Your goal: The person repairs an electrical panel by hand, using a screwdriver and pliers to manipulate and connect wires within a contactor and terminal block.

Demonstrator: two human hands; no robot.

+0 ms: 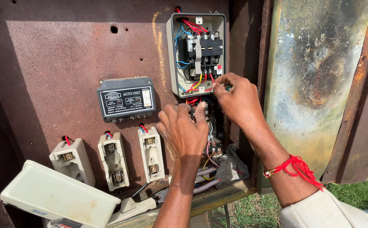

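An open grey starter box [172,59] with a black contactor [205,50] and red, blue and yellow wires is fixed to a rusty brown panel [57,63]. My right hand [234,99] is closed on a small green-handled tool [227,88], its tip at the terminals on the box's lower right. My left hand [184,128] sits just below the box, fingers spread, fingertips on the red wires and black component under it. A red thread bracelet [296,166] circles my right wrist.
A black control unit [126,99] sits left of the box. Below it are three white fuse holders [112,159]. A loose white cover [57,195] leans at bottom left. Grey cables and a cloth [230,164] lie in the cabinet floor. The rusty door [319,84] stands open at right; grass [251,211] lies below.
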